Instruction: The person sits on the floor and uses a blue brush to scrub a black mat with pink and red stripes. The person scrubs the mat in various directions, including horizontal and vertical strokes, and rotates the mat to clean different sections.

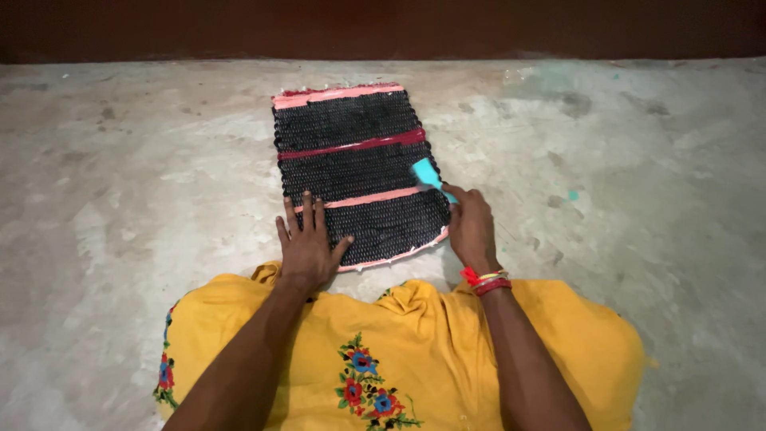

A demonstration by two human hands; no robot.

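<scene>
Left hand (307, 246) flat, released on woven mat (355, 152), right hand (471, 227) grasping turquoise brush (428, 174)

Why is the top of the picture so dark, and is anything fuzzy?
Head view: light falls on the concrete floor, while the wall behind stays in deep shadow. The woven mat looks sharp; the turquoise tool in the right hand is slightly blurred. No glare.
</scene>
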